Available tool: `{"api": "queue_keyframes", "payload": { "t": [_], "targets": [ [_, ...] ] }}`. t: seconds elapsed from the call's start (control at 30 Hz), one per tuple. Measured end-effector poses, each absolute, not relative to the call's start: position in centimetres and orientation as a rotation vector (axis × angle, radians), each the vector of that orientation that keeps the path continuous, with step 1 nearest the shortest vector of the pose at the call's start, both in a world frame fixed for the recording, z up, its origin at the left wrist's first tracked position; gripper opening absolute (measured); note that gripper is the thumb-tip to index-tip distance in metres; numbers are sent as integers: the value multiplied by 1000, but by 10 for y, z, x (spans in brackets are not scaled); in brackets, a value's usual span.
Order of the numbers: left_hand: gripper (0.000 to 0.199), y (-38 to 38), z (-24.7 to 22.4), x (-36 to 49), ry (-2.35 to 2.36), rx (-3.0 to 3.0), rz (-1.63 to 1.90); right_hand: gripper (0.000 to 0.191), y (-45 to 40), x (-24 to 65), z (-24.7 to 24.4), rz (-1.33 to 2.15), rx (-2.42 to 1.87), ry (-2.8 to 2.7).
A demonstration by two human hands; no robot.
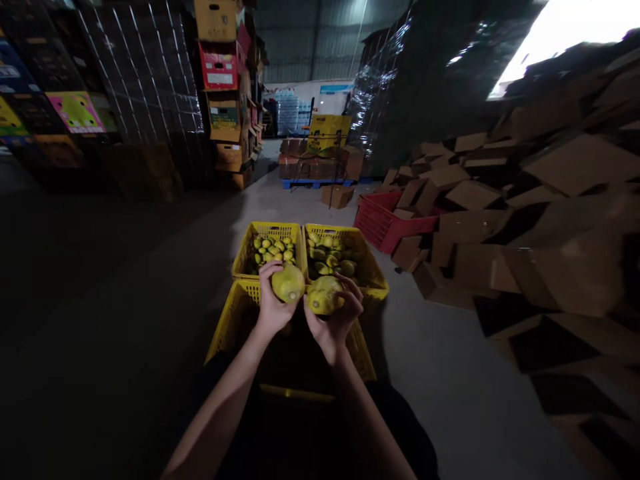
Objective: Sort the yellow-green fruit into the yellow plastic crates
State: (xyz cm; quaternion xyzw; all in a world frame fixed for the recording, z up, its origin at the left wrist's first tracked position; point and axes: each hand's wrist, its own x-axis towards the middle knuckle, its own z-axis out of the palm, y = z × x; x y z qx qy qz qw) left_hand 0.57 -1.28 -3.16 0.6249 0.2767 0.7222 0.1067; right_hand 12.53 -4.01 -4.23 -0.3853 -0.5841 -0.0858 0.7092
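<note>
My left hand [271, 312] is closed around a smooth, rounded yellow-green papaya [288, 283], its stem scar turned towards me. Right beside it, my right hand [331, 328] grips a lumpier yellow-green papaya [323, 297]. Both fruits are held up over a yellow crate [227, 320] in front of me, whose dark inside I can hardly make out. Beyond it stand two more yellow crates. Smaller-looking yellow-green fruits lie in the left crate [243, 250], and longer ones lie in the right crate [373, 267].
A heap of flattened and open cardboard boxes [470, 267] spreads along the right, with a red crate [383, 220] at its edge. Stacked cartons [220, 73] rise at the back left. Farther off, a blue pallet [315, 182] carries boxes. Grey concrete floor [165, 253] surrounds the crates.
</note>
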Motion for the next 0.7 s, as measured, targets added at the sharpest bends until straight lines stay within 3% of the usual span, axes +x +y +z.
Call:
{"api": "queue_keyframes", "payload": {
  "t": [0.43,0.7],
  "targets": [
    [56,-8,-34,18,850,1670,2224,61,-35,114,-37,-180,-920,-1179],
    [60,-9,-34,19,1031,1490,2042,59,-30,106,-40,-8,-1007,-1007]
  ]
}}
